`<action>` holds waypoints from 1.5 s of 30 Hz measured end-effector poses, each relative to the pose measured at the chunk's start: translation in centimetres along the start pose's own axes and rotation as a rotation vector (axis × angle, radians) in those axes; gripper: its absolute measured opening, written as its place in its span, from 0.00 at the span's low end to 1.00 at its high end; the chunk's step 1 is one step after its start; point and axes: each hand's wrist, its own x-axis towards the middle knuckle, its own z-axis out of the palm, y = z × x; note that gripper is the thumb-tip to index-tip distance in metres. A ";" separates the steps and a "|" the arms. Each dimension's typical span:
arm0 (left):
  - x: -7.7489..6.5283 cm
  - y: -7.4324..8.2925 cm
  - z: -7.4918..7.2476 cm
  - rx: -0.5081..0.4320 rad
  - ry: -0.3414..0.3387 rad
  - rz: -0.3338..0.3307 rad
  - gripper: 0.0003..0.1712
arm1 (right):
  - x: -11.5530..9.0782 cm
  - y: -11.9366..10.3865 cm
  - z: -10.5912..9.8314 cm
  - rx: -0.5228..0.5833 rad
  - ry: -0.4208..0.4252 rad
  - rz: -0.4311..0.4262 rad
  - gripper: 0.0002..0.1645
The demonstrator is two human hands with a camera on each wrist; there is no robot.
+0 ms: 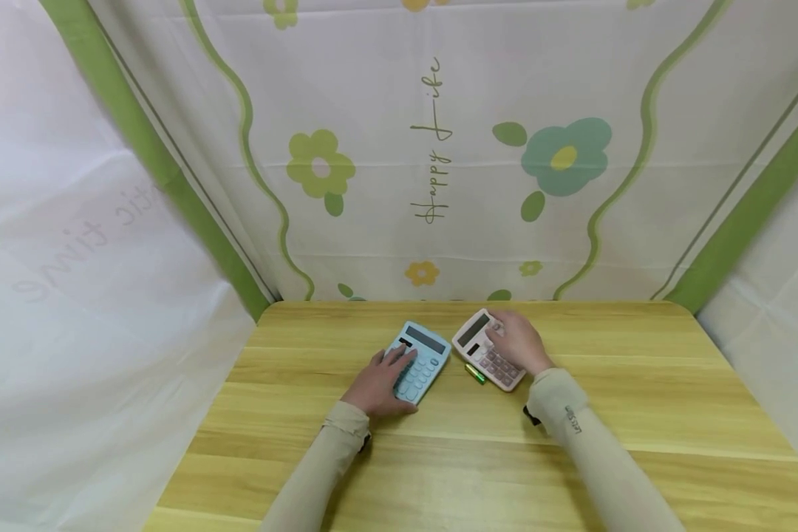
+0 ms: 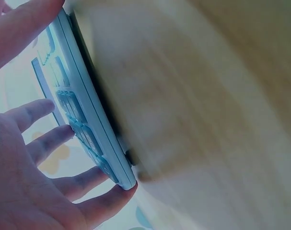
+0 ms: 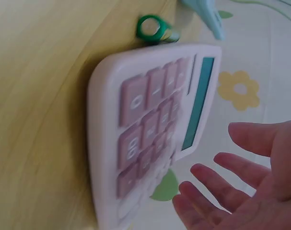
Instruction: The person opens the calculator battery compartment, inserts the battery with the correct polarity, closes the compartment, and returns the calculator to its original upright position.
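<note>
At the far left, a white cloth (image 1: 93,332) hung beside the wooden desk (image 1: 452,473). Next came the left hand (image 1: 380,389), its grip closed across the blue calculator (image 1: 425,373), thumb and little finger at the edges, the other fingers spread over the keys. The calculator lay tilted at mid-desk, toward the far side. Beyond the desk's far edge, a flowered curtain (image 1: 386,236) read "Happy Life". A small green cylinder (image 1: 475,373) lay just beside the pink calculator's (image 1: 494,363) left edge; that calculator, angled the other way, lay face up. Over its right side hovered the right hand (image 1: 520,343), its grip loose and holding nothing.
</note>
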 end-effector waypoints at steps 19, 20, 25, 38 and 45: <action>1.2 -1.0 -0.1 -0.021 -0.014 -0.004 0.61 | 0.0 1.1 0.1 -0.067 -0.130 0.094 0.36; 1.3 -1.0 0.0 -0.017 -0.016 -0.004 0.61 | 0.1 1.2 0.1 -0.067 -0.131 0.097 0.36; 1.3 -1.0 -0.3 -0.030 -0.014 0.007 0.61 | 0.2 1.3 0.1 -0.071 -0.123 0.101 0.36; 1.6 -1.1 -0.5 -0.043 -0.022 -0.008 0.61 | 0.1 1.5 0.1 -0.070 -0.117 0.095 0.35; 1.8 -1.4 -0.4 -0.032 -0.024 0.001 0.61 | 0.1 1.4 0.2 -0.061 -0.113 0.101 0.35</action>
